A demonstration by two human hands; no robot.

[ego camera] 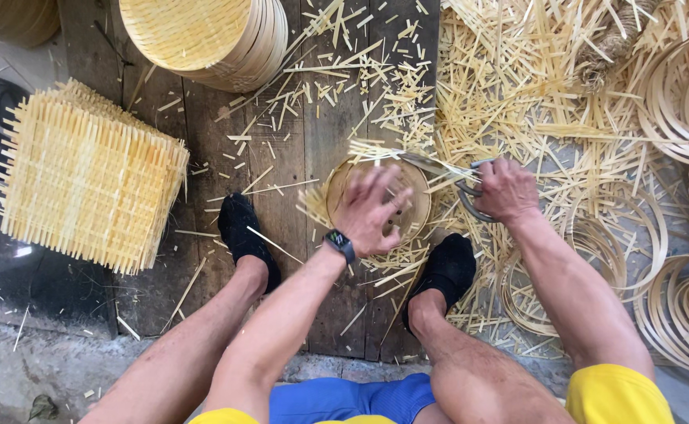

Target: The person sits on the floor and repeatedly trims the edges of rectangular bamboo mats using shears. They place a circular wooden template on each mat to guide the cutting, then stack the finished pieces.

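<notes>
My left hand (372, 210), a dark watch on its wrist, presses flat on a small round woven bamboo tray (415, 206) that sits on the dark plank floor between my two black-socked feet. Loose strip ends stick out around the tray's rim. My right hand (505, 191) grips the handles of metal shears (448, 169), whose blades point left across the tray's far edge among the protruding strips.
A stack of square woven bamboo mats (85, 180) lies at the left. Finished round trays (211, 35) are stacked at the top. Cut bamboo offcuts (517, 86) litter the right side, beside coils of bamboo hoops (682, 306).
</notes>
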